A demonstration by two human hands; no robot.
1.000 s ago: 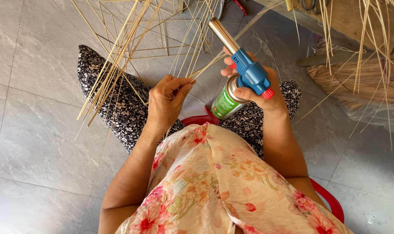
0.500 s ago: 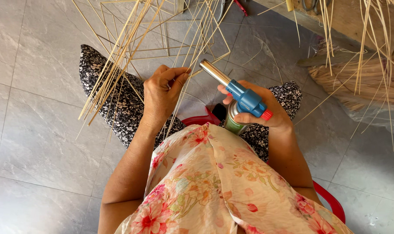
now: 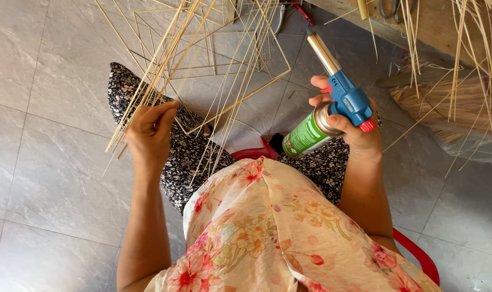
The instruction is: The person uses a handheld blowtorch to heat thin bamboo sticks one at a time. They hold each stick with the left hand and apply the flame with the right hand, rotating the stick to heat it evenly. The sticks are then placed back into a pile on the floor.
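Observed left hand (image 3: 148,132) closed around bundle of thin bamboo strips (image 3: 148,86), fingers (image 3: 167,111) pinched on strips above left knee. Noted strips fanning upward into bent frame (image 3: 229,70) over grey tiled floor (image 3: 45,162). Right hand (image 3: 357,130) wrapped tight around torch (image 3: 343,97): blue head, metal nozzle tilted up-left, green canister (image 3: 305,135) below. Torch held apart from strips, right of frame. Red stool (image 3: 419,254) under me.

The torch (image 3: 347,100) has a glossy blue plastic head, a shiny metal nozzle and a smooth green metal canister (image 3: 305,136). The thin sticks (image 3: 164,70) look like dry, matt, pale bamboo. The floor tiles (image 3: 51,81) are smooth grey with a soft sheen.
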